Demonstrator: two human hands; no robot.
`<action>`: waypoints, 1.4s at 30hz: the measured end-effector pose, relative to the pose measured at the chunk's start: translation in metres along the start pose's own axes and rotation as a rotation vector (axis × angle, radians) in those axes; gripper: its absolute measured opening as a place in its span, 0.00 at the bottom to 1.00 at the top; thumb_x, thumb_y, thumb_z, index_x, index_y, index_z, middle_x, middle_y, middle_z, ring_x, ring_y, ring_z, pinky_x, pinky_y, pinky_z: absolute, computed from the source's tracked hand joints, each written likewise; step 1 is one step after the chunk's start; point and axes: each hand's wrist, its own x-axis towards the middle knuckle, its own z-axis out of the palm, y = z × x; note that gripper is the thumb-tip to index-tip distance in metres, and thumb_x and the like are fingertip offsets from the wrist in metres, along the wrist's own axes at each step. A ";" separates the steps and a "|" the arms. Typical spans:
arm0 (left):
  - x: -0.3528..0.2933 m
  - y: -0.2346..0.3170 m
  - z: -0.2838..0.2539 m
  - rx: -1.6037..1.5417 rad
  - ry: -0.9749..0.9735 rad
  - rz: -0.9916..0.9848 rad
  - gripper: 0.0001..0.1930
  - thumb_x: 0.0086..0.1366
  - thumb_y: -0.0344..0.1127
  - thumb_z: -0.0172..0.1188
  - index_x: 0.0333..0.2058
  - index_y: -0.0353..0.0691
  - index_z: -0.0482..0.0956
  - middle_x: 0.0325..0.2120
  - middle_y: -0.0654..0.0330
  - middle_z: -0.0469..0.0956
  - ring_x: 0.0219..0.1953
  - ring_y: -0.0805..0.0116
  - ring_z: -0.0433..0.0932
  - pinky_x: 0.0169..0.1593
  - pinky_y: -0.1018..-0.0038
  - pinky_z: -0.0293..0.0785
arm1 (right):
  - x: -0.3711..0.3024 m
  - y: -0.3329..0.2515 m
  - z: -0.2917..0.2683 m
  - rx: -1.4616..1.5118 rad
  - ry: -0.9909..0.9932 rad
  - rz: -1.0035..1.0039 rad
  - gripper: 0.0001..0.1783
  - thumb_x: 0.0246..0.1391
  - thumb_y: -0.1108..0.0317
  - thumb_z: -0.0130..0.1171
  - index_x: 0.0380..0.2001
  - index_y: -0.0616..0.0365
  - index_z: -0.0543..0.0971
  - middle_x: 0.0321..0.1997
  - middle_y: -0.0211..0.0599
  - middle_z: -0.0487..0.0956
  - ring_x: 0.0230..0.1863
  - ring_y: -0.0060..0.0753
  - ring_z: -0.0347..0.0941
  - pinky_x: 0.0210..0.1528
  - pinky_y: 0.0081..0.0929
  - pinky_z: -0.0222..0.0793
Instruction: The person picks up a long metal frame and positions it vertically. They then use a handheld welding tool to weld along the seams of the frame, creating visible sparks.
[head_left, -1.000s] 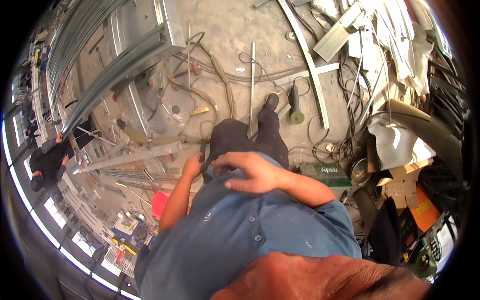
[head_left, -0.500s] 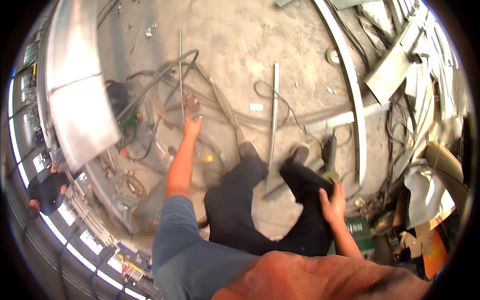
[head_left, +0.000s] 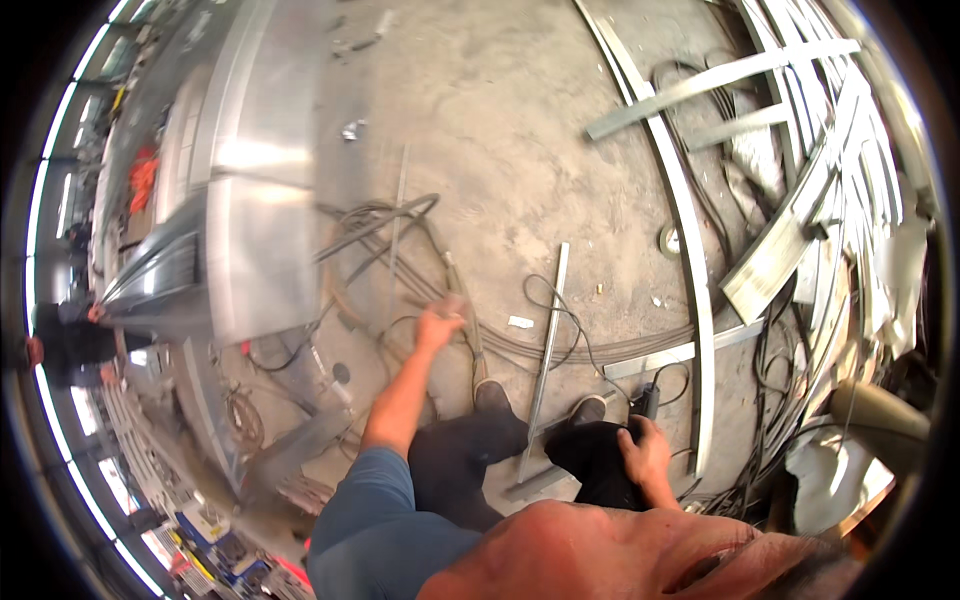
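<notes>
My left hand [head_left: 440,325] reaches out low over the floor, its fingers smeared by motion, so I cannot see whether it holds anything. Dark cables and hoses [head_left: 385,215] lie looped around and beyond it. A thin rod [head_left: 400,190] shows faintly to its left, apart from the hand. My right hand [head_left: 648,456] rests on my right knee, fingers spread over the dark trousers. Just beyond that knee lies a black-bodied hand tool [head_left: 648,402] with a cord. Between my shoes a narrow metal strip [head_left: 549,345] lies on the floor.
Large sheet-metal panels [head_left: 262,250] stand at the left. To the right, a long metal channel [head_left: 685,215] stretches away beside piled metal profiles [head_left: 800,220]. A bundle of cables [head_left: 620,345] crosses the floor ahead. Another person [head_left: 70,340] stands at the far left.
The view has shifted, so the floor things sit lower and the left panels further right. My left hand has moved rightward, away from the thin rod. My right hand stays on the knee.
</notes>
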 end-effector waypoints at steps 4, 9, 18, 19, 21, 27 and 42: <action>-0.218 0.173 -0.101 -0.109 -0.562 0.065 0.44 0.47 0.46 0.78 0.64 0.42 0.73 0.43 0.53 0.85 0.41 0.68 0.83 0.46 0.71 0.78 | -0.029 0.020 0.012 -0.067 -0.071 -0.006 0.28 0.60 0.49 0.59 0.52 0.61 0.79 0.55 0.55 0.79 0.57 0.56 0.75 0.60 0.48 0.71; -0.460 0.280 -0.333 -0.130 -0.516 0.252 0.45 0.45 0.43 0.81 0.64 0.47 0.74 0.52 0.52 0.82 0.56 0.62 0.79 0.61 0.67 0.72 | -0.084 -0.033 -0.035 -0.275 -0.353 -0.170 0.33 0.56 0.46 0.62 0.51 0.66 0.81 0.53 0.60 0.81 0.59 0.59 0.76 0.62 0.45 0.71; -0.552 0.232 -0.671 -0.169 0.593 0.081 0.41 0.45 0.27 0.74 0.63 0.34 0.72 0.50 0.52 0.82 0.49 0.65 0.81 0.55 0.71 0.76 | -0.056 -0.171 -0.138 -0.184 -0.198 -0.390 0.34 0.52 0.48 0.60 0.51 0.69 0.82 0.53 0.64 0.81 0.60 0.59 0.76 0.63 0.41 0.70; -0.544 0.208 -0.700 -0.170 0.658 0.028 0.42 0.45 0.29 0.75 0.62 0.32 0.72 0.50 0.49 0.82 0.50 0.63 0.81 0.55 0.71 0.75 | -0.049 -0.188 -0.147 -0.137 -0.200 -0.362 0.34 0.52 0.48 0.61 0.52 0.68 0.81 0.55 0.65 0.79 0.63 0.59 0.74 0.66 0.41 0.67; -0.499 0.137 -0.756 -0.200 0.777 0.022 0.43 0.43 0.34 0.75 0.62 0.29 0.72 0.50 0.45 0.82 0.52 0.60 0.81 0.56 0.70 0.74 | -0.002 -0.185 -0.147 -0.075 -0.005 -0.427 0.26 0.53 0.54 0.59 0.45 0.67 0.83 0.37 0.52 0.84 0.38 0.46 0.81 0.43 0.38 0.75; -0.389 0.020 -0.868 -0.184 0.981 -0.069 0.48 0.40 0.43 0.75 0.62 0.28 0.72 0.54 0.39 0.80 0.56 0.49 0.80 0.59 0.64 0.72 | -0.015 -0.235 -0.184 0.482 -0.122 0.025 0.09 0.54 0.64 0.58 0.32 0.59 0.79 0.16 0.27 0.68 0.13 0.26 0.64 0.15 0.27 0.59; -0.284 -0.001 -1.012 -0.146 0.995 -0.188 0.41 0.43 0.41 0.74 0.60 0.42 0.77 0.50 0.44 0.83 0.54 0.48 0.80 0.57 0.62 0.72 | -0.024 -0.429 -0.198 0.054 0.120 -0.147 0.19 0.53 0.57 0.57 0.37 0.64 0.81 0.29 0.48 0.81 0.31 0.50 0.79 0.37 0.48 0.74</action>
